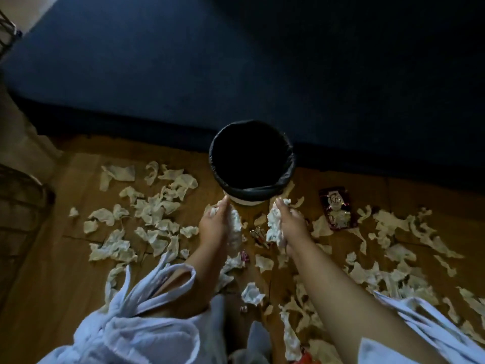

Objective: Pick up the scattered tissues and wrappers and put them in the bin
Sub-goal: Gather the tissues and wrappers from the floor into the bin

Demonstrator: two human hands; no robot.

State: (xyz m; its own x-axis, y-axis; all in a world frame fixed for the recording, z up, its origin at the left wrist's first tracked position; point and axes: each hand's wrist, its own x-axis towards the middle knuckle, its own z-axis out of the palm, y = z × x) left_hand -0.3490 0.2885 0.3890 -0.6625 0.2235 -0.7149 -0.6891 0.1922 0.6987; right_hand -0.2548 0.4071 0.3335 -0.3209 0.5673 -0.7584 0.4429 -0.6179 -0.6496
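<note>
A round bin (252, 191) lined with a black bag stands on the wooden floor, just beyond my hands. My left hand (214, 224) is closed around a bunch of white tissues (235, 224) that hangs below the fist. My right hand (294, 222) grips another bunch of tissues (274, 224). Both hands are side by side, a little short of the bin's near rim. Several crumpled tissues lie scattered on the floor to the left (154, 208) and to the right (393, 227). A dark red wrapper (337, 207) lies right of the bin.
A dark blue bed or sofa (236, 74) fills the area behind the bin. A dark woven basket (21, 206) stands at the left edge. A small shiny wrapper (258, 233) lies between my hands, and a red scrap (307, 359) lies at the bottom edge.
</note>
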